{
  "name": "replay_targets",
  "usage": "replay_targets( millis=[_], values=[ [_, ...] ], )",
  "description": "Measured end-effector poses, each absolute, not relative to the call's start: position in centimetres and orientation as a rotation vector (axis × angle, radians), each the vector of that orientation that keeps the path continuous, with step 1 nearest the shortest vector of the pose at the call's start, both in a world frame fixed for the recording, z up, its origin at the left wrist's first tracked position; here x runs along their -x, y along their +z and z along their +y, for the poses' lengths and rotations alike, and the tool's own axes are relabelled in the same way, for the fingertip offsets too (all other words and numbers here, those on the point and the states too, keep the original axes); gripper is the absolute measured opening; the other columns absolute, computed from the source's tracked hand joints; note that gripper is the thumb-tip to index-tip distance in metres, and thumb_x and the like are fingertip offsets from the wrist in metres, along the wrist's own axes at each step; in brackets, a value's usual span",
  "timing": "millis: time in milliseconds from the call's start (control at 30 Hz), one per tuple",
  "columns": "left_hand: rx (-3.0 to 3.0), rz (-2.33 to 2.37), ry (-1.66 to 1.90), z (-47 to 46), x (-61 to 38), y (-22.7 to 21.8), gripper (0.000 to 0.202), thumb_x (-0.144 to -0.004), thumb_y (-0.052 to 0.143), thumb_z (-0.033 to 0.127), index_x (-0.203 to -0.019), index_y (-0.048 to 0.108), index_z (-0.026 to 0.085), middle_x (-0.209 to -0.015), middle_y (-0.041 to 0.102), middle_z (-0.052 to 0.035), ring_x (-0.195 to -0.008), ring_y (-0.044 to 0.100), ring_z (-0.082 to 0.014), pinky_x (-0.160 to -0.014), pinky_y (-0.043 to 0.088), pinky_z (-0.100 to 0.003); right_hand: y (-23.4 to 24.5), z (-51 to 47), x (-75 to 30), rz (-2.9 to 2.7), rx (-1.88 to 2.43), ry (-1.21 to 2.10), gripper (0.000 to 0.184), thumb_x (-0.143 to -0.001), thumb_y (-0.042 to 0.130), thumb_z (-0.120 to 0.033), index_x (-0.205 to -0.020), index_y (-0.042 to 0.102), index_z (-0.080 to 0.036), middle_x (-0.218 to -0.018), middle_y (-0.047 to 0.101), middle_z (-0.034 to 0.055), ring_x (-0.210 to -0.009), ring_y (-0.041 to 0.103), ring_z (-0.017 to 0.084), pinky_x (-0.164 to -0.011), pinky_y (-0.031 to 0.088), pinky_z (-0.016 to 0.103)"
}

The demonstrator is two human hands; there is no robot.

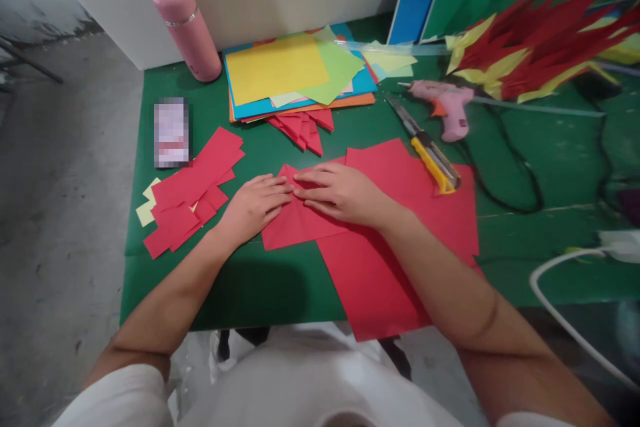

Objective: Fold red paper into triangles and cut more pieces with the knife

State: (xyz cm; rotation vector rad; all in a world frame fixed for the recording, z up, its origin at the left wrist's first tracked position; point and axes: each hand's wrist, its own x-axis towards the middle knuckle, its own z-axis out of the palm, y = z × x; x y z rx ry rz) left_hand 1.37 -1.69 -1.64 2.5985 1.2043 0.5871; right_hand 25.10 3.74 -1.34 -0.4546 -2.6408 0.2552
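Observation:
A creased red sheet of paper [285, 230] lies on the green table in front of me, its upper left part folded toward a point. My left hand [257, 205] rests flat on its left side, fingers stretched toward the middle. From the right, my right hand [343, 193] lies flat on the same paper, its fingertips almost meeting those of the left. Larger red sheets [380, 280] are under my right forearm and reach over the table's front edge. Just beyond the hands are small folded red paper pieces [303, 128].
Cut red strips [193, 187] lie at left near a blurred-out rectangle [171, 132] and a pink bottle [187, 30]. Coloured sheets [275, 70] are stacked behind. At right are a yellow utility knife [430, 157], pink glue gun [447, 107], its cord, and a red-yellow paper flame [540, 33].

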Motion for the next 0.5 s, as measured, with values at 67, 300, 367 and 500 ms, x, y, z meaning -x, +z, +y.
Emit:
replay_targets(
  millis=[67,300,367,500],
  values=[
    [-2.593,1.213,0.573,-1.71,-1.37,-1.59,0.026,-0.095,0.049,0.017,-0.1,0.074,0.022,-0.116,0.074,-0.0063,-0.118,0.065,-0.0201,-0.105,0.05,-0.044,-1.32,3.73,-25.09,-2.644,0.459,0.248,0.025,-0.097,0.053,-0.025,-0.107,0.074,-0.021,-0.12,0.071,0.0104,-0.105,0.064,0.024,-0.088,0.055,0.042],
    [-2.579,1.189,0.596,-1.63,-1.3,-1.63,0.024,-0.094,0.051,0.017,-0.099,0.073,0.022,-0.116,0.074,-0.006,-0.116,0.066,-0.0201,-0.106,0.05,-0.044,-1.36,3.73,-25.09,-2.638,0.454,0.262,0.025,-0.097,0.053,-0.026,-0.108,0.075,-0.022,-0.121,0.071,0.0103,-0.105,0.064,0.024,-0.088,0.055,0.043],
    [-2.577,1.184,0.628,-1.64,-1.34,-1.64,0.024,-0.095,0.05,0.016,-0.099,0.073,0.021,-0.115,0.074,-0.0062,-0.115,0.067,-0.02,-0.105,0.051,-0.043,-1.39,3.66,-25.11,-2.634,0.458,0.252,0.025,-0.097,0.054,-0.027,-0.108,0.075,-0.022,-0.121,0.07,0.0106,-0.105,0.064,0.024,-0.087,0.055,0.043],
    [-2.537,1.202,0.68,-1.95,-1.64,-1.25,0.024,-0.094,0.049,0.015,-0.098,0.073,0.02,-0.115,0.074,-0.006,-0.115,0.067,-0.0195,-0.106,0.05,-0.043,-1.42,3.55,-25.08,-2.636,0.456,0.22,0.025,-0.096,0.054,-0.027,-0.107,0.075,-0.02,-0.122,0.07,0.0122,-0.103,0.063,0.025,-0.086,0.055,0.043]
  ],
)
